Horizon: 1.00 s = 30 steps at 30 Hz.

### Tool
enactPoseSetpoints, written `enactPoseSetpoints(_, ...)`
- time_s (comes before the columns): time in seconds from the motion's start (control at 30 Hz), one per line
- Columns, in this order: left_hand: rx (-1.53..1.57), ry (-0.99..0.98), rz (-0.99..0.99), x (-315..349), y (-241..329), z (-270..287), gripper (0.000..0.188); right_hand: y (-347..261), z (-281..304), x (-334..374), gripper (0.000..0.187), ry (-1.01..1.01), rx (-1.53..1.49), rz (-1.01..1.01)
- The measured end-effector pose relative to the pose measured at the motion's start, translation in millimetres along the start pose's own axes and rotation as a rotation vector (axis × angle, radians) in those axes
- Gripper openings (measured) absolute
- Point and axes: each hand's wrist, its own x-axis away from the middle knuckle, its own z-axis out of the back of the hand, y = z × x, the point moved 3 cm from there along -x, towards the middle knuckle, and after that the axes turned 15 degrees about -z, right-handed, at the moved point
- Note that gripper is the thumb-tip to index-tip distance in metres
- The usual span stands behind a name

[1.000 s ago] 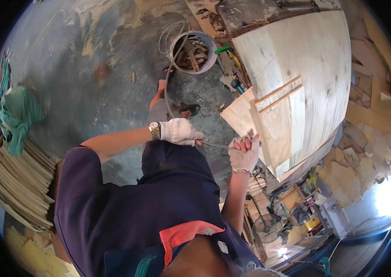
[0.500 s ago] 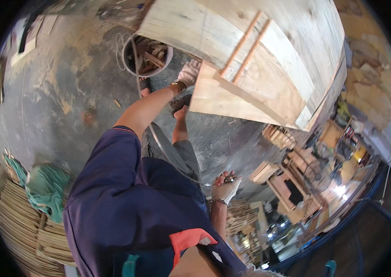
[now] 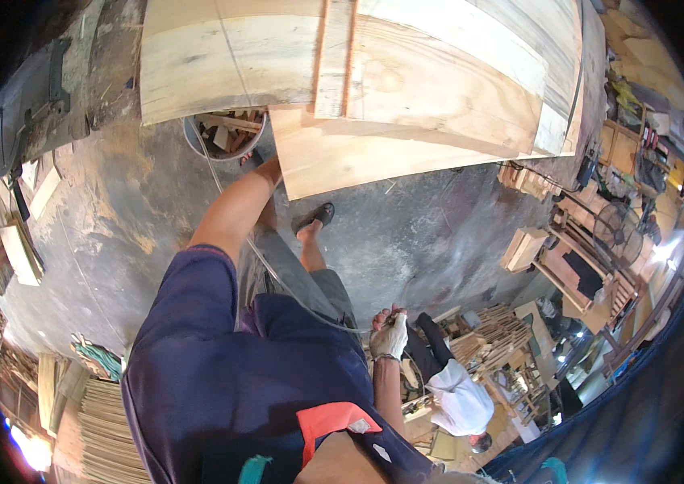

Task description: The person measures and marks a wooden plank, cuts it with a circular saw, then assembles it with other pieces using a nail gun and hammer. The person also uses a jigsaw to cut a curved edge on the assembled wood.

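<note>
A thin, clear hose (image 3: 277, 278) runs up from my right hand (image 3: 389, 332), which wears a pale glove with bare fingertips. Those fingers are closed round the hose's end, where a small dark fitting partly shows. My left forearm reaches forward to the near left edge of a loose plywood panel (image 3: 310, 165). The left hand itself is hidden beneath that panel, so its grip cannot be seen. The panel lies against larger plywood sheets (image 3: 229, 48), crossed by a narrow wooden strip with orange-brown edges (image 3: 334, 64).
A bucket of wood scraps (image 3: 194, 139) stands just left of the panel. Stacked thin boards (image 3: 104, 431) lie at lower left. A co-worker in a white top (image 3: 461, 397) is at lower right, near timber pieces. A fan (image 3: 618, 226) stands at far right.
My view has turned, and the plywood now spans the top. My left hand, earlier visible beside the panel's edge, has gone under it. A co-worker has come into view.
</note>
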Motion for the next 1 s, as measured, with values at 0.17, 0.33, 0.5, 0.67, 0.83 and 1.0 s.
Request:
enactPoseSetpoints(0.17,-0.05,-0.022,0.075,44.2,36.6,-10.1,0.042,-7.2,-8.1,4.1,0.055,-0.04,0.068,-0.053)
enactPoseSetpoints(0.33,0.053,0.289,0.247,85.6,101.3,-22.4,0.039,-39.8,3.8,-20.6,0.061,-0.095,0.002,-0.011)
enactPoseSetpoints(0.5,0.671,0.555,0.706,154.6,158.1,-22.5,0.036,-110.8,45.9,-59.8,0.052,-0.099,-0.132,0.19)
enactPoseSetpoints(0.67,1.1,1.228,0.915,177.5,191.1,20.1,0.016,-171.3,76.4,-86.9,0.053,-0.158,-0.171,0.232)
enactPoseSetpoints(0.83,1.508,1.723,0.49,181.4,249.4,112.5,0.011,-231.4,76.7,-81.0,0.054,-0.238,-0.015,0.428)
enactPoseSetpoints(1.0,1.222,1.712,-0.066,173.0,369.0,235.1,0.015,-259.3,34.8,9.1,0.057,-0.496,0.389,1.552)
